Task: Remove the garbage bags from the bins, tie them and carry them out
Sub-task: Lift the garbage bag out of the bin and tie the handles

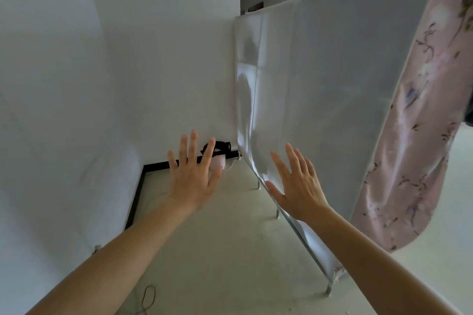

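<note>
A small pink bin with a black garbage bag [217,151] lining its rim stands on the floor in the far corner, against the white wall. My left hand [193,174] is stretched out in front of me with fingers spread, holding nothing, and it partly covers the bin. My right hand [298,186] is also out and spread wide, empty, just in front of the lower edge of the grey panel. Both hands are well short of the bin.
A tall grey fabric partition [332,84] on thin metal legs runs along the right side. A pink floral cloth [419,123] hangs over its near end. White walls [64,84] close the left and back. A thin cable loop [148,294] lies on the pale floor.
</note>
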`<state>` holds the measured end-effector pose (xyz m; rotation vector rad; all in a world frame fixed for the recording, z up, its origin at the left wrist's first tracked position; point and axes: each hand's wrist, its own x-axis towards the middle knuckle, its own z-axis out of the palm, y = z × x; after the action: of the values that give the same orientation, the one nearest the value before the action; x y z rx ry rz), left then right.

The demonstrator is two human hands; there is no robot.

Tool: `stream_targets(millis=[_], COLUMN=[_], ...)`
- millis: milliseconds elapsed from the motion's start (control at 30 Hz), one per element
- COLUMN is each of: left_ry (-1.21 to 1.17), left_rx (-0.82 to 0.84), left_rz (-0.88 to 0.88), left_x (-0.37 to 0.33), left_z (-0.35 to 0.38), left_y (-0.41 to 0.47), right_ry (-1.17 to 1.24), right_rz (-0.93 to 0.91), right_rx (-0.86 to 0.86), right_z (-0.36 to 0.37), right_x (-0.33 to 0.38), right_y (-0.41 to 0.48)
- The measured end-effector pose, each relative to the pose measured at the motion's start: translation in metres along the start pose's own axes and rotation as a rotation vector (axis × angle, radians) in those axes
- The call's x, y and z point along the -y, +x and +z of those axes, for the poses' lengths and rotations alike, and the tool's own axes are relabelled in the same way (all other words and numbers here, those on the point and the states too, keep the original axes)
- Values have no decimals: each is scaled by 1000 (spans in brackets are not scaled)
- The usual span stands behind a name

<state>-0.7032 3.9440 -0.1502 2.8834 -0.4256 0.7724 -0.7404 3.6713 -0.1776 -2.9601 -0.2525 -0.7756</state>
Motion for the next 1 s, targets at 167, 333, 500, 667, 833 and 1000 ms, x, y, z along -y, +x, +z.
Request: stream_targets(millis=[167,333,500,667,833,1000], left_ry=[-14,18,51,10,0,5], left_rx=[18,-8,-26,-14,14,63], left_rz=[-39,-83,-107,-186,-220,-194], left_x=[4,38,102,188,272,324], left_z=[70,118,192,278,340,391], left_y=[132,246,334,437,557,673], right_ry=[11,90,135,125,91,100], right_rz=[6,7,-75,-133,-158,-85], right_rx=[25,9,59,62,77,82], right_z=[61,117,206,306,371,425], right_x=[-66,-95,-94,-89,-91,-112], right_y=[137,283,400,526,666,777])
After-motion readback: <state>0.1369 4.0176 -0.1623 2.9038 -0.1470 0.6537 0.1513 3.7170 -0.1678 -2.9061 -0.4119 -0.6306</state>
